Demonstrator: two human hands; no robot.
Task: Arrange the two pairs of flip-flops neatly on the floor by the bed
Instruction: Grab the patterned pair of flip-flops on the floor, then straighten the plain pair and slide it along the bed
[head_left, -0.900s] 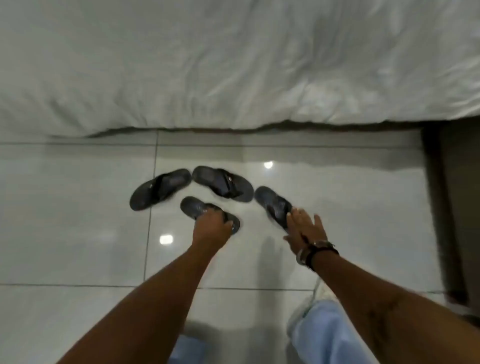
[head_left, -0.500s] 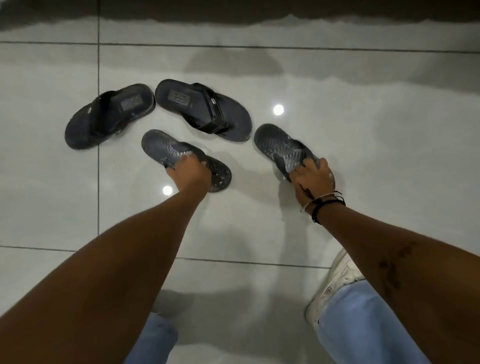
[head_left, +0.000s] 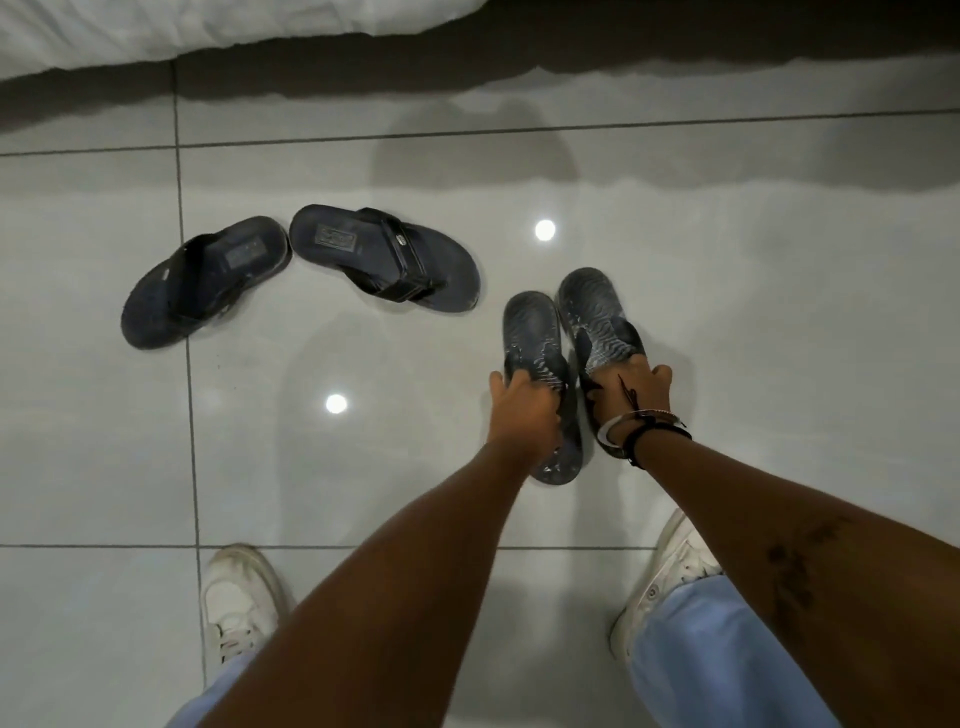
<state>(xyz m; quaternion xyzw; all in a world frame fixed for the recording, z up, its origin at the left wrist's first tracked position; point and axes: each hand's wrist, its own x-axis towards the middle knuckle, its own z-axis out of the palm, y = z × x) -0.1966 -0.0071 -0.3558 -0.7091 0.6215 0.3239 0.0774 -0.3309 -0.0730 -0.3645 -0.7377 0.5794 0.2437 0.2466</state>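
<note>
- My left grip (head_left: 524, 405) was wrapped over the strap of the left patterned flip-flop (head_left: 535, 358), fingers curled round its inner edge, holding it.
- My right grip (head_left: 631, 397) was clamped on the strap of the right patterned flip-flop (head_left: 597, 317), thumb out to the side, wristbands (head_left: 644, 428) just behind it.
- Those two soles lay side by side, nearly touching, toes towards the bed (head_left: 208, 26); the right one sat a little further forward than the left.
- I could not tell whether either sole was fully down on the floor (head_left: 727, 312) or tipped slightly up at the heel.
- I judged the step in hand to be pairing the patterned set: it was together but not yet squared at the toes.
- Next, I reckoned, the pair needed a small slide to level the toes, then release.
- Further left, the two plain dark flip-flops, the left plain one (head_left: 205, 280) and the right plain one (head_left: 384, 260), lay splayed, heels meeting near a tile joint and toes pointing apart.
- That pair was untouched and would need turning parallel beside the first.
- My white shoes (head_left: 239, 603) stood well back from both pairs.
</note>
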